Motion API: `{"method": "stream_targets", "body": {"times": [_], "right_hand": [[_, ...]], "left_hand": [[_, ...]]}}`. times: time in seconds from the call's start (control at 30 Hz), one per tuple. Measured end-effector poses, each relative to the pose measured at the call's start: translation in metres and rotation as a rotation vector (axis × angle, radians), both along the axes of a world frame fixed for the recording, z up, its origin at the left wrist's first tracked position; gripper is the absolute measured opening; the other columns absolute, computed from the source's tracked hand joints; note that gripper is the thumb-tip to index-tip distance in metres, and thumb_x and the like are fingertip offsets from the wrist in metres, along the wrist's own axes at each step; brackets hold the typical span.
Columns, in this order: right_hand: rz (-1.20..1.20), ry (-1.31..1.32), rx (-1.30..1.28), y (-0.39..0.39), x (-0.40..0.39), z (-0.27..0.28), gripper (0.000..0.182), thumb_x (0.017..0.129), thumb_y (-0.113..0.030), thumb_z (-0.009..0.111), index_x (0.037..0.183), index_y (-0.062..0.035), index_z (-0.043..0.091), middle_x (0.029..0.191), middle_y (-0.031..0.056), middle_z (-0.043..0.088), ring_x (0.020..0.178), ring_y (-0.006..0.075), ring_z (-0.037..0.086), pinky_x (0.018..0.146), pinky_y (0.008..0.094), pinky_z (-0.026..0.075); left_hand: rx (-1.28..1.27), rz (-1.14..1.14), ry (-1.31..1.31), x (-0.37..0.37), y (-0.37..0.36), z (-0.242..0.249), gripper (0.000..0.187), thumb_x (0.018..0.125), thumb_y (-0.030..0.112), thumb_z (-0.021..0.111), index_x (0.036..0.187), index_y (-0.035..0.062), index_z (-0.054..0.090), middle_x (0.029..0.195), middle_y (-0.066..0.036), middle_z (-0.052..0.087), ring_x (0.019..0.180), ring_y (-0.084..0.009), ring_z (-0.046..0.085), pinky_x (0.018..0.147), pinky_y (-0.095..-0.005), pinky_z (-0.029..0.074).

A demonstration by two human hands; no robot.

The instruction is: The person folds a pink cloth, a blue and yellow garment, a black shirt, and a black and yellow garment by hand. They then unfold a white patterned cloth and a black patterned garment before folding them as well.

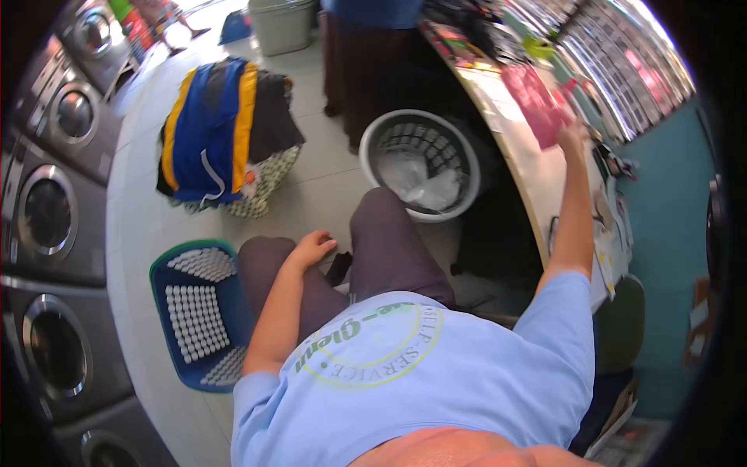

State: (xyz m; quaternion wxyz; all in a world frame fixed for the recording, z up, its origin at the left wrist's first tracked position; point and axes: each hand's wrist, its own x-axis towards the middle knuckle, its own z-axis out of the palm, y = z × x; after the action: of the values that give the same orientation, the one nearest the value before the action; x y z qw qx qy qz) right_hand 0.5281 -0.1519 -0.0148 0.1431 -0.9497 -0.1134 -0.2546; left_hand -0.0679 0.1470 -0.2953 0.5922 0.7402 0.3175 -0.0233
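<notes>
My right hand (573, 134) is stretched out over the desk (525, 159) at the right, its fingers closed on the near corner of a flat pink-red sheet (533, 101). The sheet's material is blurred. Over my left thigh lies my left hand (313, 249), fingers loosely extended, with nothing held. A blue laundry basket (163, 315) with a green rim stands on the floor beside my left leg. Ahead of my knees is a round grey-white basket (476, 167) with clear plastic bags (432, 191) inside.
Front-loading machines (48, 208) line the left side. A pile of folded laundry (210, 128), blue and yellow on top, stands ahead. Beyond the round basket stands a person in dark trousers (366, 70). A pale bin (282, 27) is at the back; papers (611, 257) lie along the desk.
</notes>
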Motion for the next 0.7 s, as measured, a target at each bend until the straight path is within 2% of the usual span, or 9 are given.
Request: {"method": "stream_targets", "body": {"times": [0.03,0.07,0.13,0.23,0.33,0.37,0.47,0.6,0.7], "right_hand": [[-0.124,0.109,-0.203,-0.002,0.025,-0.026,0.069,0.087,-0.058,0.038,0.143,-0.0217,0.019,0.14,0.0295,0.022,0.126,0.0522,0.027,0.099,0.0588,0.028],[0.0,0.095,-0.092,-0.006,0.004,-0.029,0.074,0.087,-0.063,0.032,0.146,-0.0241,0.012,0.149,0.0237,0.008,0.131,0.0525,0.018,0.099,0.0659,0.022],[0.04,0.315,-0.192,0.026,-0.064,-0.009,0.068,0.087,-0.066,0.028,0.145,-0.0333,0.014,0.151,0.0183,0.01,0.135,0.0471,0.012,0.099,0.0695,0.016],[0.215,0.222,-0.277,0.01,0.051,-0.118,0.067,0.087,-0.068,0.023,0.145,-0.0345,0.018,0.152,0.0105,0.011,0.138,0.0418,0.009,0.098,0.072,0.011],[-0.009,0.418,-0.234,0.051,-0.06,-0.071,0.067,0.086,-0.069,0.02,0.144,-0.0357,0.021,0.153,0.009,0.012,0.139,0.0381,0.008,0.101,0.0692,0.009],[-0.016,0.42,-0.247,0.054,-0.061,-0.068,0.067,0.086,-0.069,0.02,0.144,-0.0358,0.021,0.153,0.0077,0.012,0.139,0.0384,0.008,0.101,0.0689,0.01],[-0.048,0.392,-0.283,0.059,-0.043,-0.075,0.066,0.086,-0.069,0.02,0.144,-0.0367,0.02,0.153,0.0045,0.013,0.139,0.0368,0.011,0.101,0.0676,0.012],[-0.064,0.372,-0.292,0.054,-0.028,-0.084,0.063,0.088,-0.067,0.016,0.143,-0.0373,0.02,0.153,0.0019,0.014,0.139,0.0347,0.012,0.101,0.0682,0.012],[-0.055,0.192,-0.218,0.051,-0.029,-0.088,0.063,0.089,-0.065,0.016,0.14,-0.0322,0.032,0.151,0.0047,0.02,0.139,0.0347,0.012,0.1,0.069,0.009]], "left_hand": [[0.01,-0.003,0.014,0.0,0.0,0.0,0.052,0.084,0.03,0.065,0.124,-0.0009,0.05,0.115,-0.017,0.06,0.104,-0.0248,0.058,0.086,-0.0343,0.047],[0.02,-0.007,0.03,0.001,-0.001,0.001,0.052,0.084,0.03,0.065,0.122,-0.0022,0.051,0.115,-0.018,0.06,0.107,-0.0267,0.057,0.089,-0.0347,0.046],[0.087,-0.04,0.046,0.003,0.0,-0.005,0.052,0.084,0.03,0.065,0.122,-0.002,0.052,0.111,-0.019,0.061,0.103,-0.0266,0.059,0.088,-0.0347,0.046],[0.141,-0.051,0.054,0.002,-0.002,-0.001,0.052,0.083,0.033,0.066,0.12,-0.0007,0.053,0.108,-0.019,0.062,0.1,-0.0268,0.06,0.086,-0.0346,0.047],[0.196,-0.062,0.117,0.001,-0.006,0.009,0.053,0.081,0.036,0.066,0.119,0.0014,0.055,0.107,-0.019,0.062,0.099,-0.0271,0.061,0.085,-0.0351,0.048],[0.186,-0.045,0.11,0.0,-0.008,0.01,0.049,0.081,0.036,0.065,0.116,0.002,0.057,0.109,-0.019,0.062,0.102,-0.0327,0.059,0.086,-0.0385,0.047],[0.265,-0.134,0.157,0.002,-0.01,0.018,0.053,0.081,0.036,0.065,0.12,0.0029,0.053,0.112,-0.019,0.061,0.105,-0.0303,0.058,0.088,-0.0372,0.046],[0.297,-0.232,0.177,0.008,-0.008,0.01,0.054,0.083,0.038,0.062,0.121,0.0026,0.052,0.117,-0.019,0.058,0.111,-0.0322,0.054,0.093,-0.0384,0.042],[0.256,-0.245,0.216,0.012,-0.007,0.008,0.053,0.082,0.039,0.063,0.119,0.0019,0.055,0.118,-0.02,0.057,0.111,-0.033,0.054,0.092,-0.0394,0.043]]}}
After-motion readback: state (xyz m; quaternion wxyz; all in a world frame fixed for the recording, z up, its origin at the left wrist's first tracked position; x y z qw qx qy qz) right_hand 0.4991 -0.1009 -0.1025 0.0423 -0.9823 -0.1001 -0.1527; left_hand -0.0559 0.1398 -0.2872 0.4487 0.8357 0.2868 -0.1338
